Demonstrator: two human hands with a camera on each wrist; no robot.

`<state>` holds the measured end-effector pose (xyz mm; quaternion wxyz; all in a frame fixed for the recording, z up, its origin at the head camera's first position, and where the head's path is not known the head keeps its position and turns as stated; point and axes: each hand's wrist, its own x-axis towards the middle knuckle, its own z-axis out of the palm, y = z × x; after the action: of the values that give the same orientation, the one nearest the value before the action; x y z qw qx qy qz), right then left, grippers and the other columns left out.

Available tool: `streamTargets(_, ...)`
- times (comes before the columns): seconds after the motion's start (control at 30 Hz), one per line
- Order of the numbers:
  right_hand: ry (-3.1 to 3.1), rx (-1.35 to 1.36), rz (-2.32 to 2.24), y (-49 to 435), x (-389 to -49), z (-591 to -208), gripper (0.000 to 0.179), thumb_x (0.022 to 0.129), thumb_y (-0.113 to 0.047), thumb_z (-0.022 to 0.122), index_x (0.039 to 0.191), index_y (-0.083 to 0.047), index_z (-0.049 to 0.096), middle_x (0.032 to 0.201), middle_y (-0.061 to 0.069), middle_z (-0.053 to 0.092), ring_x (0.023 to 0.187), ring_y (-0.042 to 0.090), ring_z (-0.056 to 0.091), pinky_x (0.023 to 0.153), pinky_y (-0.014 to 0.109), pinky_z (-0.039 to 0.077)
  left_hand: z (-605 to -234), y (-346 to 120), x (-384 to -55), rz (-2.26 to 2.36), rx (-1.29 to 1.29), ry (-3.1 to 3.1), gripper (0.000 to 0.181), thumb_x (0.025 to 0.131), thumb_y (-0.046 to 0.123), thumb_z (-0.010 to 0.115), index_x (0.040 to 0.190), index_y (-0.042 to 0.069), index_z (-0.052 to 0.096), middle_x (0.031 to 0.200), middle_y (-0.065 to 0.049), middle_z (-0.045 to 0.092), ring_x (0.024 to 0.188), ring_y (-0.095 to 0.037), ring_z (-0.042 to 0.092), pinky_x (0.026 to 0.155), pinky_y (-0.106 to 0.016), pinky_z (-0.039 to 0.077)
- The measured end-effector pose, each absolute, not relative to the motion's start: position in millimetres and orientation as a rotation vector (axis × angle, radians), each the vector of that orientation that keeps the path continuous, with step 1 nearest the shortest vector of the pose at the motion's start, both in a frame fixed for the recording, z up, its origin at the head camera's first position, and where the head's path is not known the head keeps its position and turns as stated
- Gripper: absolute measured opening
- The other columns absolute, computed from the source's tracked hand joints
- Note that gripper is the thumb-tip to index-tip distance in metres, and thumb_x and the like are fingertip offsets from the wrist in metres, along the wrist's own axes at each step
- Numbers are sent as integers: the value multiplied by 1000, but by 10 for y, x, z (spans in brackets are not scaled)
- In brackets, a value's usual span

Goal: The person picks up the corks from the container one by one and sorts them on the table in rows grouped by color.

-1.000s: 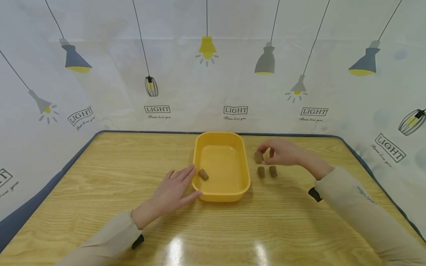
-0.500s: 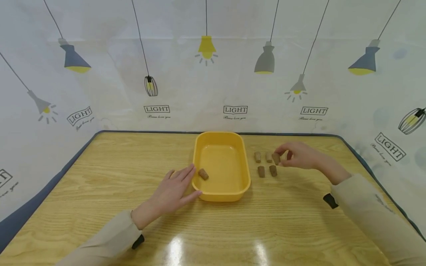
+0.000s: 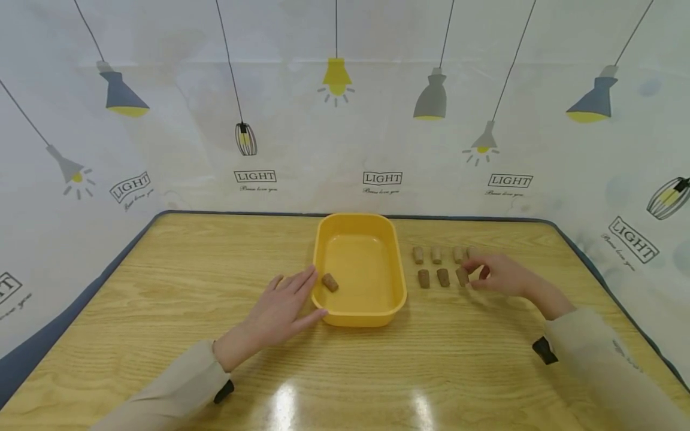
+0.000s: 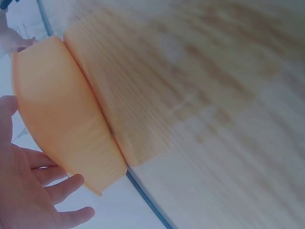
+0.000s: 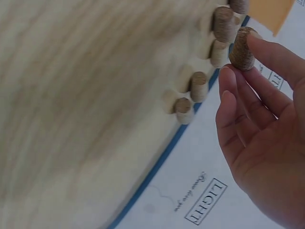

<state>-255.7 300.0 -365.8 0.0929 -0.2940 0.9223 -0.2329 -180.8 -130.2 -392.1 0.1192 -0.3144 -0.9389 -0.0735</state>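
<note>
A yellow plastic tub (image 3: 360,314) stands on the table, one brown cork stopper (image 3: 330,282) lying inside near its left wall. My left hand (image 3: 283,305) rests at the tub's left rim with fingers spread; the left wrist view shows the fingers along the tub's outer side. Right of the tub, my right hand (image 3: 501,275) pinches a cork stopper (image 5: 241,50) between thumb and fingertips, at the right end of the front row. Beside that stopper stand two others, including a near stopper (image 3: 443,277). Several more form a back row, including a pale stopper (image 3: 436,255).
The wooden table (image 3: 215,257) has a dark blue edge (image 3: 242,213) along the back and sides. A white wall sheet (image 3: 291,120) printed with lamps rises behind it. Long beige sleeves (image 3: 167,383) cover both arms, with a black strap piece (image 3: 545,351) at the right wrist.
My right hand has moved to the right, then toward the front row. Back-row stoppers that it covered now show. My left hand and the tub have stayed put.
</note>
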Motion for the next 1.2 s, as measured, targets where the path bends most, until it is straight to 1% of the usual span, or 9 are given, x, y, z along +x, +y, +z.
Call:
streamTargets(0.03, 2736, -853, -702, 3017, -2550, -3688, 38, 82, -17, 63, 111, 5, 54, 101, 16, 57, 75, 19, 57, 62, 32, 46, -3921, -1303, -1807, -213, -918, -2745, 72, 88, 53, 41, 135, 0, 32, 138, -12, 31, 122, -24, 32, 94, -50, 25)
streamTargets(0.13, 2746, -821, -732, 3048, -2546, -3770, 42, 82, -18, 64, 113, 8, 53, 99, 16, 57, 73, 17, 56, 60, 31, 45, -3920, -1305, -1803, -214, -917, -2745, 71, 88, 53, 41, 135, 0, 33, 139, -12, 30, 123, -23, 32, 94, -50, 25)
streamTargets(0.43, 2815, -714, -752, 3084, -2601, -3947, 41, 80, -14, 64, 113, 7, 53, 105, 19, 56, 76, 19, 56, 60, 31, 44, -3924, -1306, -1800, -213, -923, -2725, 71, 87, 51, 43, 134, -1, 35, 138, -13, 32, 122, -24, 33, 93, -51, 26)
streamTargets(0.63, 2791, -671, -795, 3093, -2628, -3972, 43, 81, -13, 63, 115, 10, 51, 102, 21, 56, 72, 17, 55, 58, 30, 44, -3913, -1301, -1792, -217, -918, -2746, 70, 87, 52, 42, 135, 0, 34, 139, -12, 31, 123, -23, 32, 94, -50, 25)
streamTargets(0.9, 2796, -659, -779, 3081, -2670, -3979, 40, 81, -12, 63, 114, 9, 52, 102, 21, 56, 73, 19, 56, 58, 30, 44, -3922, -1303, -1794, -232, -918, -2732, 70, 87, 52, 42, 134, 0, 35, 138, -12, 31, 122, -23, 33, 94, -50, 25)
streamTargets(1.2, 2776, -657, -782, 3070, -2663, -3965, 44, 82, -14, 63, 116, 9, 50, 103, 22, 55, 75, 21, 56, 59, 32, 44, -3930, -1306, -1804, -229, -924, -2725, 70, 88, 51, 42, 134, -1, 35, 138, -13, 32, 121, -24, 34, 93, -50, 26)
